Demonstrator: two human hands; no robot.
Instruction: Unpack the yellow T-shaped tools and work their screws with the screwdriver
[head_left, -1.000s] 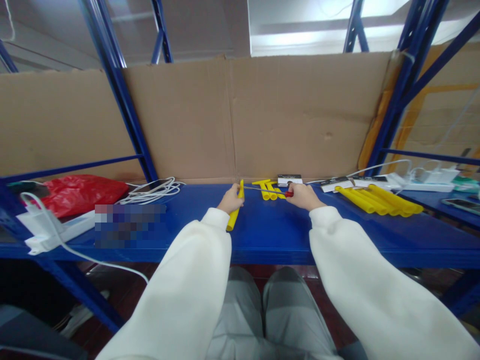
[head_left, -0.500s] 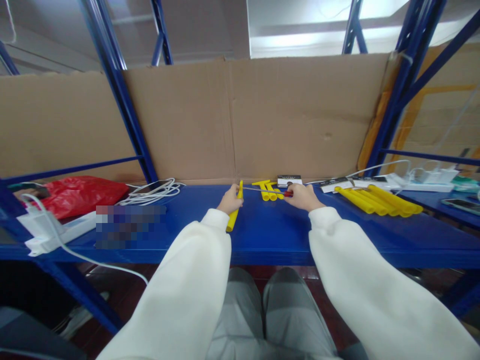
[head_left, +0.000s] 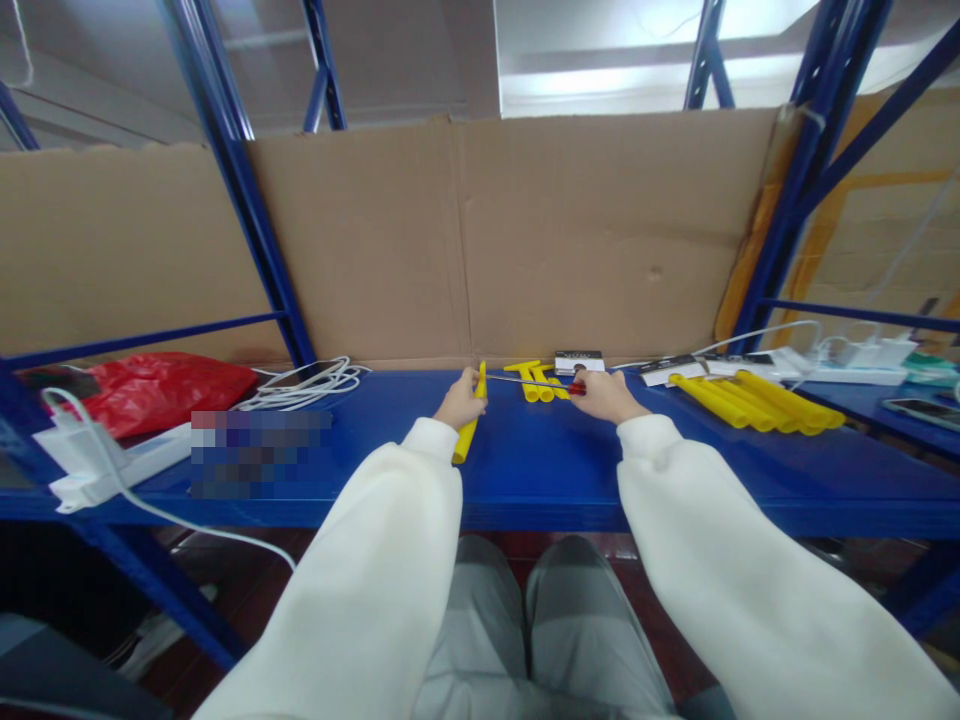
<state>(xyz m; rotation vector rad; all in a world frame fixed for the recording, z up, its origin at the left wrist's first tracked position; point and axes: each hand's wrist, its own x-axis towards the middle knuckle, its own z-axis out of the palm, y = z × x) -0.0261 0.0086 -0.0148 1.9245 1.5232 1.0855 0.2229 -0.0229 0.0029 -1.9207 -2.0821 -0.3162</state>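
Note:
My left hand (head_left: 461, 402) is closed around a yellow T-shaped piece with a round tube handle (head_left: 466, 438); the tube's lower end points toward me. My right hand (head_left: 602, 395) is closed on the red handle of a screwdriver (head_left: 534, 382). Its long metal shaft runs left across the gap, and its tip reaches the upper part of the yellow piece by my left fingers. Whether the tip sits in a screw is too small to tell. Behind the shaft lie several similar yellow T-shaped pieces (head_left: 532, 392) on the blue bench.
Several yellow tubes (head_left: 754, 405) lie at the right, by black-and-white boxes (head_left: 671, 370) and a power strip. A small box (head_left: 579, 361) stands near the cardboard wall (head_left: 600, 240). Left are a red bag (head_left: 169, 388), coiled white cable (head_left: 330, 382) and another power strip (head_left: 139, 462).

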